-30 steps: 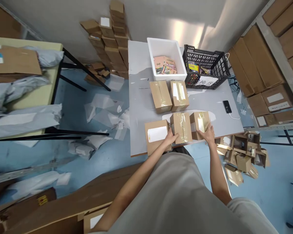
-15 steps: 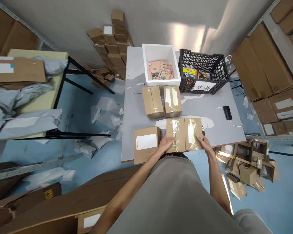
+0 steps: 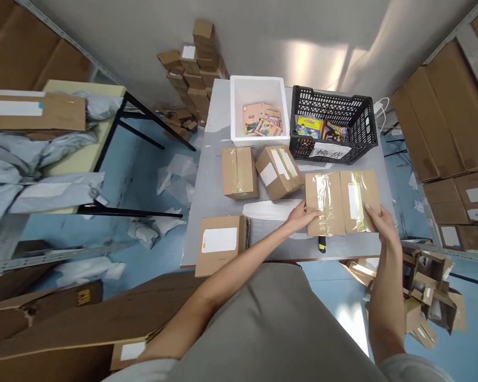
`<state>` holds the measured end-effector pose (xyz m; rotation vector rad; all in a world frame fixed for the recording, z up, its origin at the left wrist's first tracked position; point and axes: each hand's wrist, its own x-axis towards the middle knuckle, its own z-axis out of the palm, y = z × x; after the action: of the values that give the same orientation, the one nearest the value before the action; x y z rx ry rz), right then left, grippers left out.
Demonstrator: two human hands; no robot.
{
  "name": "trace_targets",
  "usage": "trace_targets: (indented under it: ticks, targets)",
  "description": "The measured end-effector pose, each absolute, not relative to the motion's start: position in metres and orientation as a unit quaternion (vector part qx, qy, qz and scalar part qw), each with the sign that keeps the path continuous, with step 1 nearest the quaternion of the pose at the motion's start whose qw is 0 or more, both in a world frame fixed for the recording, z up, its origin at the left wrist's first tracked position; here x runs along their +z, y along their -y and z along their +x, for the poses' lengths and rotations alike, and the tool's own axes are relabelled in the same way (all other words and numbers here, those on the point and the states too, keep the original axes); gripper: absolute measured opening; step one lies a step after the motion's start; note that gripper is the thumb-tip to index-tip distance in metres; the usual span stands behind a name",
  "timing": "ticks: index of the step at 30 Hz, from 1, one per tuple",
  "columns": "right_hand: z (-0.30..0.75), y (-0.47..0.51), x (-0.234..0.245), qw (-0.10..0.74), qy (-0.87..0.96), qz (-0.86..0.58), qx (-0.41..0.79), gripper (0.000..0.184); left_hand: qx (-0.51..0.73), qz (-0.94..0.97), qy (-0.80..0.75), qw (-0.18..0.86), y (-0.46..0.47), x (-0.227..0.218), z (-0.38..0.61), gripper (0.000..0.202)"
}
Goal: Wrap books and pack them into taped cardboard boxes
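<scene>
Two taped cardboard boxes, a left one [image 3: 331, 207] and a right one [image 3: 364, 199], are pressed side by side between my hands over the right part of the grey table [image 3: 279, 246]. My left hand [image 3: 300, 216] grips the left box's outer side, thumb on its top. On the far side of the pair, my right hand [image 3: 383, 223] clasps the right box the same way. Clear tape and white labels run over both tops. Just in front of them lies a black and yellow tool [image 3: 322, 244], partly hidden.
Behind stand a white bin [image 3: 258, 142] of small packets and a black crate [image 3: 330, 139] with colourful packs. Two boxes, one upright [image 3: 239, 172] and one turned askew [image 3: 279, 172], stand nearer. Another labelled box [image 3: 219, 260] sits at the front left edge.
Both hands have carried the paired boxes right and away from my body. The labelled box by the crate now sits turned at an angle. The phone is now hidden behind the held boxes.
</scene>
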<state>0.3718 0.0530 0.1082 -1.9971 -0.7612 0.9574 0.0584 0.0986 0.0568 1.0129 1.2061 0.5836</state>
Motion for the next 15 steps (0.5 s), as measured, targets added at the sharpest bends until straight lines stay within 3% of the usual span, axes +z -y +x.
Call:
trace_targets:
  ticks: [4,15]
  targets:
    - [0.394,-0.073,0.108,0.387,0.311,-0.773,0.396,0.063,0.228,0.46,-0.576,0.636,-0.103,0.061,0.08,0.069]
    - [0.343,-0.048,0.097,0.395,0.333,-0.697,0.497,0.082,0.292,0.431,-0.627,0.579,-0.052,0.076,0.033,0.064]
